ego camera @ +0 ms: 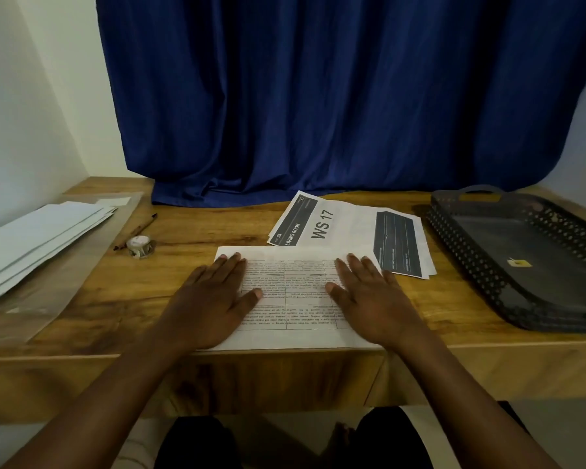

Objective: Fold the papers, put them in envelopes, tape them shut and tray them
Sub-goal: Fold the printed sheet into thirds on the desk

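Observation:
A printed sheet of paper (293,292) with a text table lies at the front middle of the wooden desk, its far edge looking folded over. My left hand (210,296) lies flat on its left part, fingers straight. My right hand (369,296) lies flat on its right part, fingers straight too. Behind the sheet lies a small pile of more printed papers (349,228), one marked "WS 17". White envelopes (38,238) are stacked at the far left. A small roll of tape (139,245) stands between the envelopes and the sheet. A dark perforated tray (528,258) sits at the right.
A brown pen (137,230) lies just behind the tape roll. A clear plastic sleeve (65,279) lies under the envelopes. A blue curtain (318,96) hangs down onto the back of the desk. The desk's front edge (285,355) runs just under my wrists.

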`<state>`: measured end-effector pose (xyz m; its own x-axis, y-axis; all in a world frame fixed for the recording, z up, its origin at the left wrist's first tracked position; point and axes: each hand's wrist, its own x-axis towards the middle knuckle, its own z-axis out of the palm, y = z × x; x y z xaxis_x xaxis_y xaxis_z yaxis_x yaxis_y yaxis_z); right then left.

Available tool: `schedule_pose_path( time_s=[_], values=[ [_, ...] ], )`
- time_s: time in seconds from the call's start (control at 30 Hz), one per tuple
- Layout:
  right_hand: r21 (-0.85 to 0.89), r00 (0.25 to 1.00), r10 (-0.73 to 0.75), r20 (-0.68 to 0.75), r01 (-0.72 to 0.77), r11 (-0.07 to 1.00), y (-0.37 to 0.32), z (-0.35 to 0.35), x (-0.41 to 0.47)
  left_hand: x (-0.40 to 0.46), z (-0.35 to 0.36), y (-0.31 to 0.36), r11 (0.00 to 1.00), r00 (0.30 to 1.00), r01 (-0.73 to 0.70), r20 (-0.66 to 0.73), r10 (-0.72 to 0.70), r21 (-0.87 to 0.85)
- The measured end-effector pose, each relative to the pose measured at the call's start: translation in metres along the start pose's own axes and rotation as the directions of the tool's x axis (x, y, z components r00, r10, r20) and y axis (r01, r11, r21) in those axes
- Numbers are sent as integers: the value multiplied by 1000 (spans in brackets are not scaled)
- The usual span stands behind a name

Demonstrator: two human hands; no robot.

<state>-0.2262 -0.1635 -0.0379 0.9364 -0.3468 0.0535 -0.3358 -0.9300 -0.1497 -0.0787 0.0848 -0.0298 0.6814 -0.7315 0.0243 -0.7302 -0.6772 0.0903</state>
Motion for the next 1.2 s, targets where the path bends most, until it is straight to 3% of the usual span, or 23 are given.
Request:
schedule_pose_path(
  time_s=[0.3, 0.43, 0.63, 0.8, 0.93, 1.03, 1.1, 1.2],
  values=[
    [-3, 1000, -22, -6, 22, 1000, 2, -4, -6, -16, 2, -5, 999, 999, 45, 0, -45, 2],
    [-141, 996, -36, -80, 24, 990, -10, -12, -6, -11, 3, -7, 999, 999, 43, -23, -43, -1],
    [74, 976, -185, -116, 194, 978, -75, -16, 21, -11, 6, -6, 998, 998, 50, -24, -50, 27],
    [89, 964, -267, 11, 265, 960, -106, 9, 35, -13, 5, -4, 997, 998, 60, -13, -59, 38],
    [49, 978, -204, 31, 202, 978, -72, 6, 45, -14, 4, -5, 997, 998, 65, -16, -65, 43],
    [22, 999, -28, 30, 27, 999, -32, 0, 48, -15, 3, -4, 998, 998, 62, 1, -62, 32],
    [9, 997, 63, 32, -64, 998, -18, -1, 50, -15, -1, -4, 998, 997, 69, 36, -69, 16],
    [-1, 996, 87, 17, -87, 996, -17, 2, 51, -2, -15, -1, 992, 985, 121, 118, -126, 46]
  ],
)
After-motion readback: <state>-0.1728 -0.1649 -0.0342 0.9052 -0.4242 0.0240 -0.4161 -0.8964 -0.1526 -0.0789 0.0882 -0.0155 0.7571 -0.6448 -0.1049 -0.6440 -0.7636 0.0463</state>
